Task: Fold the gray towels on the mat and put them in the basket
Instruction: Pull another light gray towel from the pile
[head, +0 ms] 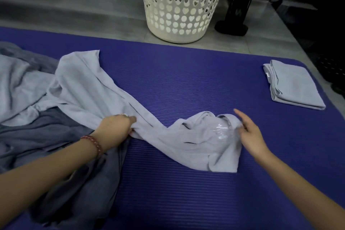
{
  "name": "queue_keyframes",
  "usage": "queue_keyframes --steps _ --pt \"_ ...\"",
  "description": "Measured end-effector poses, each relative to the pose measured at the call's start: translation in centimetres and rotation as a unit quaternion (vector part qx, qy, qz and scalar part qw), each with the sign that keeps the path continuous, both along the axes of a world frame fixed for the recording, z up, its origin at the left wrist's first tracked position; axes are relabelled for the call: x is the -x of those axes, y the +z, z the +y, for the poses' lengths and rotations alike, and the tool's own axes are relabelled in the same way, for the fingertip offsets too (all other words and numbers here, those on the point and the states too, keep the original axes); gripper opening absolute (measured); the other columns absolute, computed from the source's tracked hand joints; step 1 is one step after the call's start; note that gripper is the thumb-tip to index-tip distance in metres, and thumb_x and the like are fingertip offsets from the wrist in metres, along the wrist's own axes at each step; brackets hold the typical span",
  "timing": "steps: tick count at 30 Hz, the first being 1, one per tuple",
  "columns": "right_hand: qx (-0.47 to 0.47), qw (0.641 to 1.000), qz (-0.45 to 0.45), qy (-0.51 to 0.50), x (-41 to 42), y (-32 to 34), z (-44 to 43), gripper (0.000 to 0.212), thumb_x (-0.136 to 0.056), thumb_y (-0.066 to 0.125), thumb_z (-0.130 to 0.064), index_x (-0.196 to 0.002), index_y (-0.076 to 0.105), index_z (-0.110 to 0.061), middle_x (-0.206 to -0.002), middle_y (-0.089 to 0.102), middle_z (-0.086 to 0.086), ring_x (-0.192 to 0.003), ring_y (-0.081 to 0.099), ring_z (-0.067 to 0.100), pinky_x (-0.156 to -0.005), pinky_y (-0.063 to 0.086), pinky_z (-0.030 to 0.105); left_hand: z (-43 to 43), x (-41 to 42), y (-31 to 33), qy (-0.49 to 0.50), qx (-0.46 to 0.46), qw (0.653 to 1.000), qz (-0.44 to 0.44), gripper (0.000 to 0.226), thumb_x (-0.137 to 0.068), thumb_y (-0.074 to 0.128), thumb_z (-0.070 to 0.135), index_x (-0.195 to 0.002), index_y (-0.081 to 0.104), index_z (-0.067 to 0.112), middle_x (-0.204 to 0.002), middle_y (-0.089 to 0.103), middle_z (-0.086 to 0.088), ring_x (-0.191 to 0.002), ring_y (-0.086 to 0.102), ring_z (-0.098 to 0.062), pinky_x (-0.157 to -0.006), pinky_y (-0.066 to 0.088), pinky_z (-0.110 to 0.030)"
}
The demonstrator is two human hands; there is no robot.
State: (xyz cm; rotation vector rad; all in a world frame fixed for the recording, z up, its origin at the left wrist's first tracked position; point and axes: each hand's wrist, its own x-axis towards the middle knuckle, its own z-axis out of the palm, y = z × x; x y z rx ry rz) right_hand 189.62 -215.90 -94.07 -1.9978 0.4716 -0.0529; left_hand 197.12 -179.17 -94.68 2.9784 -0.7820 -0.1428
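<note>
Tag [267, 74] on folded towel [296, 85] is illegibly small.

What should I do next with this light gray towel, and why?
Probably pinch the bunched end with your right hand and pull the light gray towel flat: it lies twisted on the mat, and only your left hand grips it.

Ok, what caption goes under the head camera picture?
Left hand grips a light gray towel on the purple mat; right hand touches its other end, white basket behind.
</note>
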Motion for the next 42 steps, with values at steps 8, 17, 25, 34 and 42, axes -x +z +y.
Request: queue_keyframes --steps 8,17,25,34,42 --pt "-0.04 0.936 0.008 0.351 -0.2 4.6 9.2 0.061 -0.082 0.069 -0.016 -0.128 0.036 -0.039 -0.122 0.046 -0.023 -0.118 0.045 -0.014 -0.092 0.039 0.005 -12.7 1.9 5.9 -0.018 0.449 0.857 0.253 0.023 -0.08 0.052 0.004 -0.099 0.049 0.016 -0.081 0.061 0.007 -0.068 0.057 -0.002 -0.063 0.044 -0.021" --pt "-0.173 0.968 0.103 0.149 -1.7 7.2 3.5 0.041 -0.082 0.036 0.018 -0.102 0.063 -0.005 -0.092 0.066 0.011 -0.086 0.062 0.021 -0.072 0.05 0.027 -6.1 0.1 -1.8 -0.123 0.127 0.983 0.056 0.083 -0.075 0.071 0.033 -0.144 0.025 0.022 -0.139 0.034 -0.005 -0.127 0.034 -0.024 -0.106 0.026 -0.038" --pt "-0.215 0.974 -0.027 -0.059 -3.2 3.9 -0.7 0.062 -0.084 0.064 -0.014 -0.138 0.036 -0.025 -0.133 0.051 0.002 -0.115 0.053 0.014 -0.091 0.045 0.024 0.9 -6.6 -4.0 0.127 -0.034 0.991 -0.001 0.046 -0.091 0.055 0.03 -0.136 0.043 0.027 -0.15 0.03 -0.003 -0.141 0.019 -0.027 -0.109 0.017 -0.05" --pt "0.216 0.943 0.235 0.094 1.3 -2.3 0.2 0.089 -0.082 0.068 -0.031 -0.148 0.01 -0.032 -0.125 0.039 0.013 -0.111 0.049 0.031 -0.084 0.043 0.035 0.0 -7.4 -3.0 0.138 -0.068 0.986 -0.064 0.026 -0.09 0.054 0.019 -0.114 0.061 0.011 -0.115 0.06 -0.012 -0.106 0.053 -0.036 -0.088 0.036 -0.045" --pt "-0.241 0.944 -0.12 -0.19 -6.3 9.0 -3.0 0.012 -0.09 0.05 -0.015 -0.083 0.059 -0.014 -0.063 0.066 -0.006 -0.058 0.063 0.003 -0.058 0.051 0.022 -7.4 -5.5 6.6 0.221 0.443 0.843 0.212 0.035 -0.102 0.036 0.022 -0.091 0.06 -0.001 -0.092 0.064 -0.022 -0.087 0.058 -0.027 -0.072 0.045 -0.025"
